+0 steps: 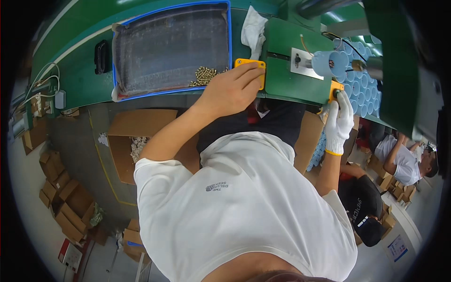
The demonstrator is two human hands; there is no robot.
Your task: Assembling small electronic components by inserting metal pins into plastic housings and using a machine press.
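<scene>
My bare left hand (235, 89) lies over a yellow control box (239, 61) at the green bench's front edge, fingers stretched across its top and hiding most of it. My right hand (340, 123), in a white knitted glove, reaches to a second yellow box (334, 87); its extended fingers touch a dark button there. Between the two boxes, a light blue cup-shaped part (323, 64) sits sideways at a metal plate (300, 65) on the machine. A brass-coloured tip (358, 65) faces it from the right.
Left of the boxes stands a blue-rimmed tray (230, 28) with small brass fittings (205, 75). A white cloth (253, 33) lies behind. Many light blue cups (361, 89) stand at right. Below the bench is an open carton (120, 157). Other people (404, 160) are at right.
</scene>
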